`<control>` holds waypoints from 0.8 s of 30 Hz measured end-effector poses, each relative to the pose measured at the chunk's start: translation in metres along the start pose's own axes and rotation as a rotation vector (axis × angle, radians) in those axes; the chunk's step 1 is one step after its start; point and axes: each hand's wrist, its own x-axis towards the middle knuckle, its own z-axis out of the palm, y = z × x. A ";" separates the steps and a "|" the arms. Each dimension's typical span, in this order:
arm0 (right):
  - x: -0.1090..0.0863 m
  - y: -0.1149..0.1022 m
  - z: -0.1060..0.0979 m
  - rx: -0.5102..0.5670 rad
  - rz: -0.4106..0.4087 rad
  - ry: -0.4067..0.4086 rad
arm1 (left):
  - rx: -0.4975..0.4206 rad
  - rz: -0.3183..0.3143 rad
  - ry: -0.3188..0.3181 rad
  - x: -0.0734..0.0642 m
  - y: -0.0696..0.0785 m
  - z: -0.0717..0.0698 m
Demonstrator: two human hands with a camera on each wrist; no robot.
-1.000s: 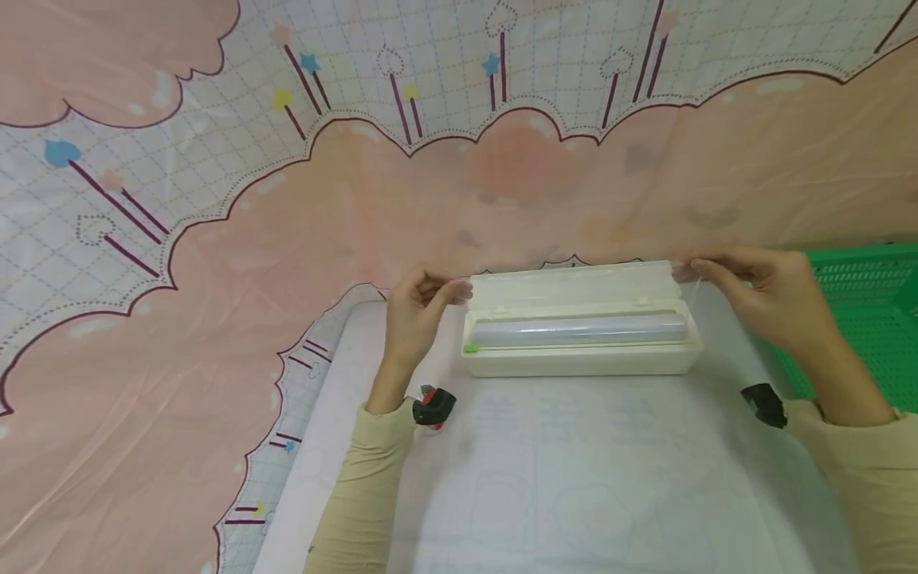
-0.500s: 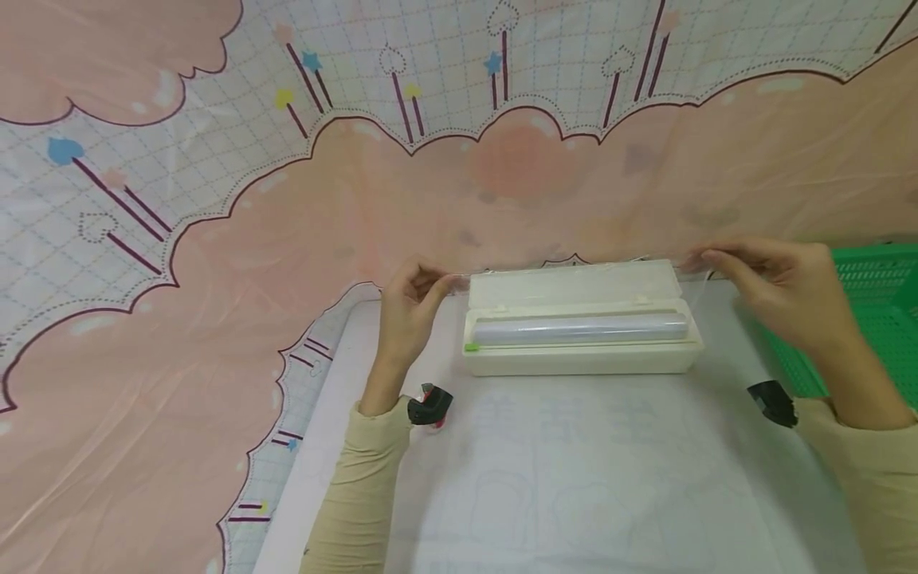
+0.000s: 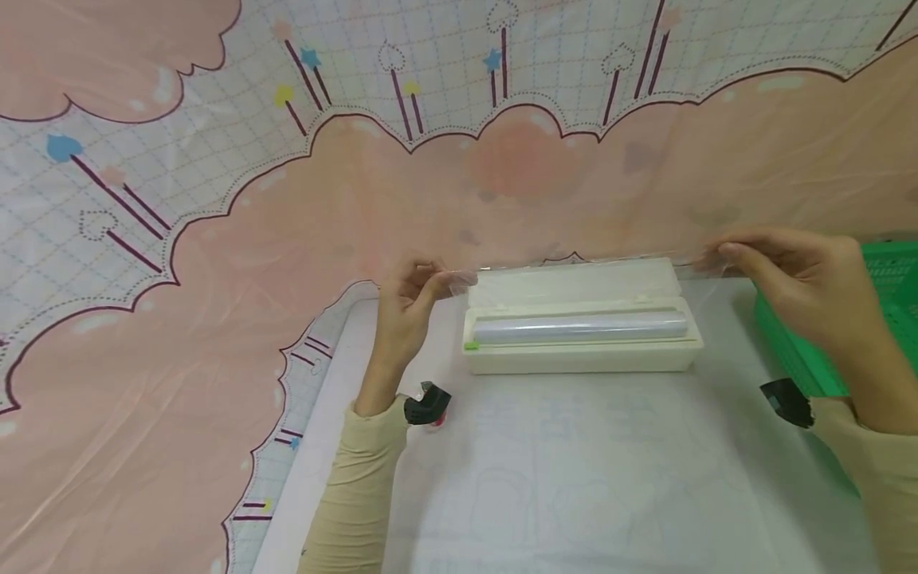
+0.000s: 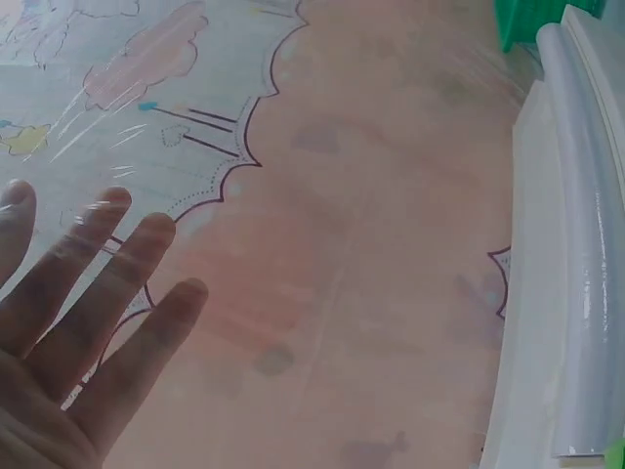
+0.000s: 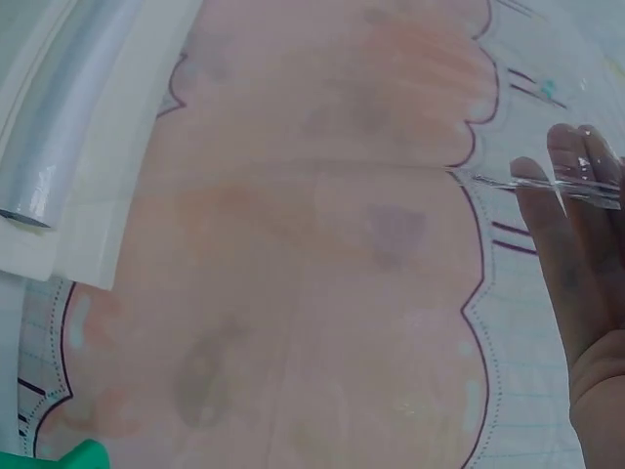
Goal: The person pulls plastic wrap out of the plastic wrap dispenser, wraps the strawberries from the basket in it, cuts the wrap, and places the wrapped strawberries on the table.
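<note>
A sheet of clear cling film (image 5: 498, 182) is stretched between my two hands, behind and above an open white dispenser box (image 3: 581, 363). My left hand (image 3: 403, 315) pinches the film's left end between thumb and fingers, just left of the raised lid (image 3: 574, 284). On the other side, my right hand (image 3: 814, 291) pinches the right end, beyond the box's right corner. Inside the box lies the film roll (image 3: 581, 328), with a small green piece (image 3: 471, 346) near its left end. The film is so transparent that its full outline cannot be traced.
The box stands on a white table (image 3: 610, 486). A green plastic basket (image 3: 792, 351) is at the right, partly behind my right arm. Patterned pink-and-white cloth (image 3: 344, 207) lies behind and to the left. Something red (image 3: 436, 424) shows beside the left wrist camera.
My right hand has moved right and slightly up. My left hand has shifted a little left and up, widening the span of film between them. The box has stayed in place.
</note>
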 end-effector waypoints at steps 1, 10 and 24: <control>0.000 -0.002 -0.001 0.005 -0.005 -0.001 | -0.010 -0.004 -0.007 0.000 0.002 0.000; 0.002 -0.012 -0.005 0.042 -0.018 0.021 | -0.027 0.055 -0.036 0.002 0.014 0.000; 0.004 -0.022 -0.010 0.137 -0.031 0.027 | 0.028 0.066 -0.071 -0.001 0.029 -0.003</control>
